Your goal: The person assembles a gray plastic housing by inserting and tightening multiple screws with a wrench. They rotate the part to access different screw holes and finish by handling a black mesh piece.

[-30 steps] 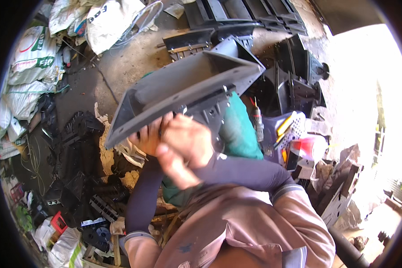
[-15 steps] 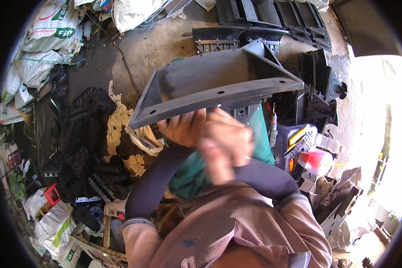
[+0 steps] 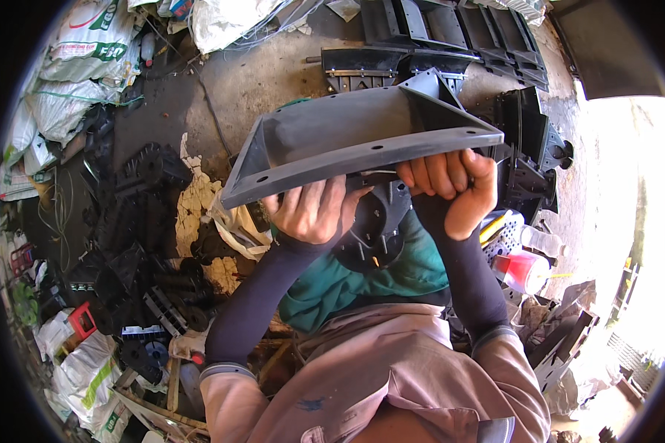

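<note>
A dark grey trough-shaped part (image 3: 340, 125), with flared ends and holes along its near rim, is held up in front of me, its hollow facing me. My left hand (image 3: 310, 210) is closed against the underside of the near rim, toward the left end. Farther right under the same rim, my right hand (image 3: 451, 181) has its fingers curled in; a thin dark piece shows beside them, and what they grip is mostly hidden. Between my wrists, below the trough, is a black round plate (image 3: 373, 229) with holes and small pins, in front of green cloth over my lap.
Several black trough-shaped parts (image 3: 428, 29) stand on the floor at the far side, more at the right. Dark parts (image 3: 140, 258) are heaped at the left by white sacks (image 3: 89, 52). A red container (image 3: 526, 272) and a clear bottle (image 3: 544, 240) stand right of me.
My right hand, blurred beside the left one before, has moved right and up to the rim's underside. The round plate now shows between my arms. The trough has shifted slightly.
</note>
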### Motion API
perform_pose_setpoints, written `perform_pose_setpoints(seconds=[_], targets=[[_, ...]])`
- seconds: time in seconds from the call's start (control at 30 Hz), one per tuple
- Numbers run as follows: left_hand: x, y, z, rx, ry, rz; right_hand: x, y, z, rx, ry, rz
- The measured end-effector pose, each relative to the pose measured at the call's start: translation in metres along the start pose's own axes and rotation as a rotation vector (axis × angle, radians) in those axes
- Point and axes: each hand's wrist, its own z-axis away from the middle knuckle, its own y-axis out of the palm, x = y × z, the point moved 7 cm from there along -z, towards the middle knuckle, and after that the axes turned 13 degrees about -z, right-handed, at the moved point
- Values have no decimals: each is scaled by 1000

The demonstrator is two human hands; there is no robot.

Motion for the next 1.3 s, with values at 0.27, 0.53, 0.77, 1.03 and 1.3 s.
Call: perform_pose_setpoints(seconds=[0.27,0.53,0.77,1.03,1.3], targets=[[-7,7,-1,32,75,-17,-13,45,43,20,-344,708],[-7,7,-6,77,51,4,-6,47,35,125,-171,803],[-45,-11,-22,-41,-41,169,99,-21,29,-182,-241,-64],[-82,19,-31,-47,24,107,77,-45,12,-137,-56,-129],[-81,24,-30,-27,18,64,93,-63,9,-244,-58,-187]])
